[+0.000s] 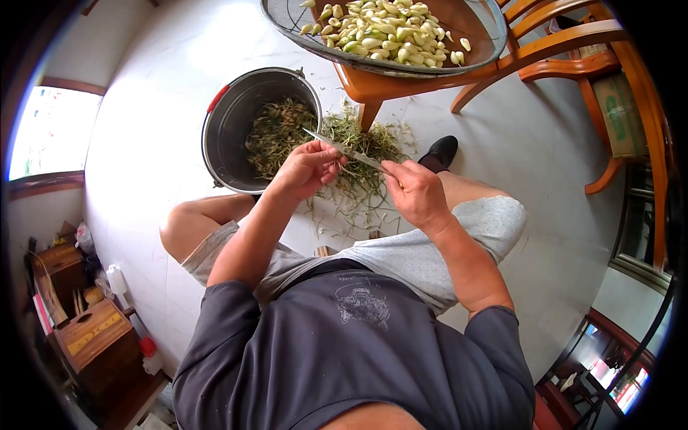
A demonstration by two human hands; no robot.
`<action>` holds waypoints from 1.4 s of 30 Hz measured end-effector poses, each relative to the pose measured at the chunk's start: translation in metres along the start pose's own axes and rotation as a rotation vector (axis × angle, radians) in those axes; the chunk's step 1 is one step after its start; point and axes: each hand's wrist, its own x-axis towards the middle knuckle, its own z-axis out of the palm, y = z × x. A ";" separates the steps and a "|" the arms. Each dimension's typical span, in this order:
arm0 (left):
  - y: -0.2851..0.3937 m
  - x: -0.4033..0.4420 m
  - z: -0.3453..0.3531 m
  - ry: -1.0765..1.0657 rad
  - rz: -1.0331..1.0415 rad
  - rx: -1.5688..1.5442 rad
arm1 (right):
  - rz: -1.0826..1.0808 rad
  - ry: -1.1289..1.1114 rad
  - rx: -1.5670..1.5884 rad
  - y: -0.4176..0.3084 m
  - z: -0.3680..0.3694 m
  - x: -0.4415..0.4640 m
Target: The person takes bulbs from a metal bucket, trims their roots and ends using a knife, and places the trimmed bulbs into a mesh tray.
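Observation:
My right hand (418, 193) is closed around the handle of a knife (364, 158), whose long pointed blade slants up and left, across the fingertips of my left hand. My left hand (309, 170) is closed in a pinch on a small onion-like bulb (342, 163) with thin stalks, partly hidden by the fingers and blade. Beneath both hands, trimmed stalks and roots (369, 143) are scattered over the floor. A dark metal bucket (226, 122) with a red grip on its handle stands beyond my left hand, tilted in view, with similar trimmings inside.
A mesh sieve (304, 34) full of peeled white-green bulbs (390, 32) rests on a wooden chair (373, 81) at the top. My bent knees flank the work. Wooden boxes (93, 333) stand at the lower left, and a cardboard box (622, 115) is at the right.

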 end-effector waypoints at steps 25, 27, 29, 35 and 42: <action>-0.005 0.000 0.019 0.064 0.095 0.014 | 0.325 0.020 0.230 0.018 0.011 -0.006; -0.008 0.002 0.022 0.090 0.119 0.056 | 0.278 0.037 0.234 0.017 0.011 -0.004; -0.008 0.002 0.022 0.118 0.114 0.067 | 0.220 0.064 0.235 0.013 0.009 -0.001; -0.009 -0.001 0.023 0.129 0.129 0.120 | 0.045 0.044 -0.007 0.005 0.006 0.000; -0.007 -0.003 0.020 0.122 0.122 0.210 | 0.027 -0.001 -0.028 -0.001 0.001 0.002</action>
